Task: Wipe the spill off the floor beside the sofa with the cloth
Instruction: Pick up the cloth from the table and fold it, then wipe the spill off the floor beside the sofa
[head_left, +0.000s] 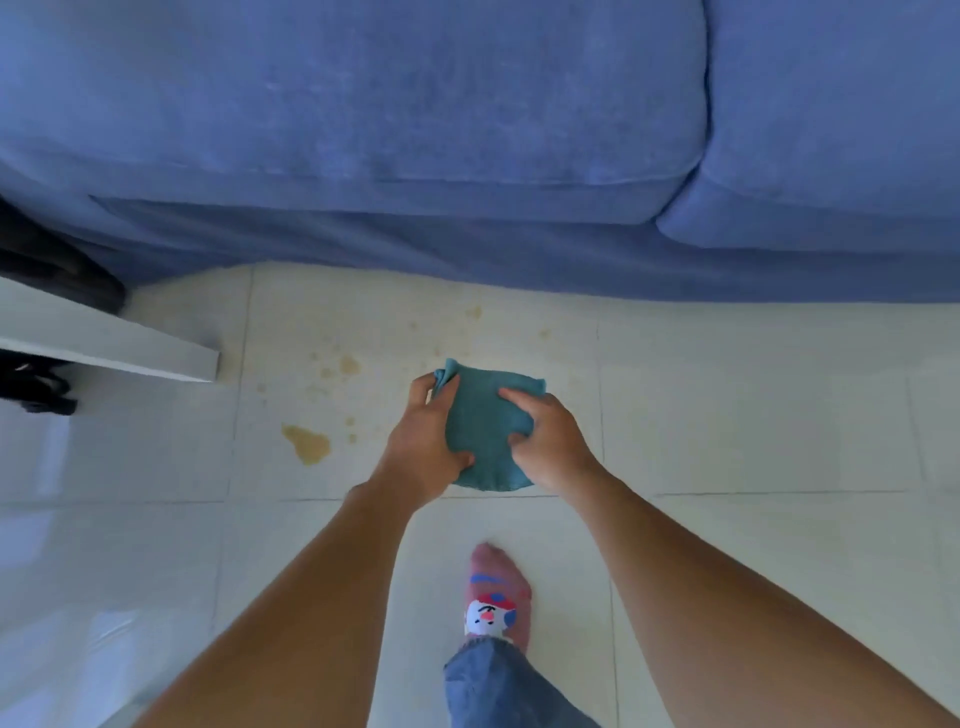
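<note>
While the spill (306, 442) is lying unwiped near the sofa (363, 130), left hand (423, 447) and right hand (550, 447) are clutching the cloth (483, 415), folding it. Next: lowering it onto the spill.

Bare tiled floor (753, 405) lies open in front of the blue sofa (395, 130), whose skirt closes off the far side along its whole length. At the sofa's left end a white shelf edge (109, 343) juts over the tiles, with dark objects (36, 389) beneath it, narrowing that corner. On the near side, away from the sofa, a socked foot (496, 592) stands on the tiles; right of it the floor is open.
</note>
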